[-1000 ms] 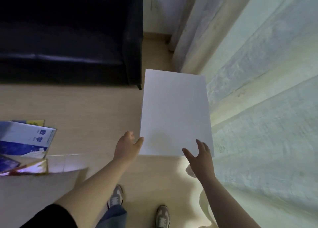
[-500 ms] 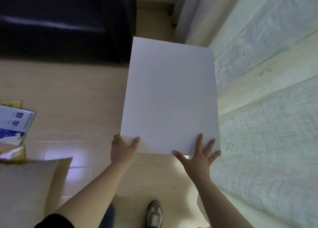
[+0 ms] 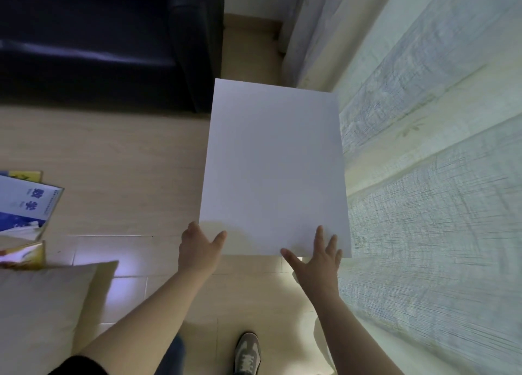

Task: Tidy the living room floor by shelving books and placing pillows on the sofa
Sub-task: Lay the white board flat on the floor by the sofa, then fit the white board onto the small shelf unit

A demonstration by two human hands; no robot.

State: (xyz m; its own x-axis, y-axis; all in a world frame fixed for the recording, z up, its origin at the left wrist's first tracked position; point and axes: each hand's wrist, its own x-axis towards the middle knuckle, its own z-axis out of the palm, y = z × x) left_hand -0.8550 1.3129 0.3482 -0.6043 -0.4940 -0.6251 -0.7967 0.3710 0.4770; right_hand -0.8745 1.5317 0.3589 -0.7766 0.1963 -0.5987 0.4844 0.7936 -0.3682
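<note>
Head view. One flat white book (image 3: 274, 165), cover plain and unmarked, was held in the air above the floor (image 3: 127, 154). Its far edge lay just beside the front right corner of the dark sofa (image 3: 99, 43). Its right edge ran along a pale striped surface (image 3: 423, 205); whether they touched could not be told.

The left hand (image 3: 199, 247) gripped the book's near left corner, thumb laid on the cover. Its fingers went out of sight beneath.

The right hand (image 3: 316, 258) rested on the near right corner and was not clenched: fingers straight and spread on the cover, thumb stretched along the near edge.

At the left edge of the floor lay a blue and white book (image 3: 26, 205) on top of a yellow book (image 3: 26, 175). Nearer the person, a third book with a yellow cover (image 3: 24, 256) lay just beside them. A beige pillow (image 3: 42, 312) occupied the near left corner of the floor, its far edge touching or overlapping that third book.

One grey shoe (image 3: 248, 352) stood on the floor between the two forearms. A pale curtain (image 3: 305, 29) hung at the far side, to the right of the sofa.
</note>
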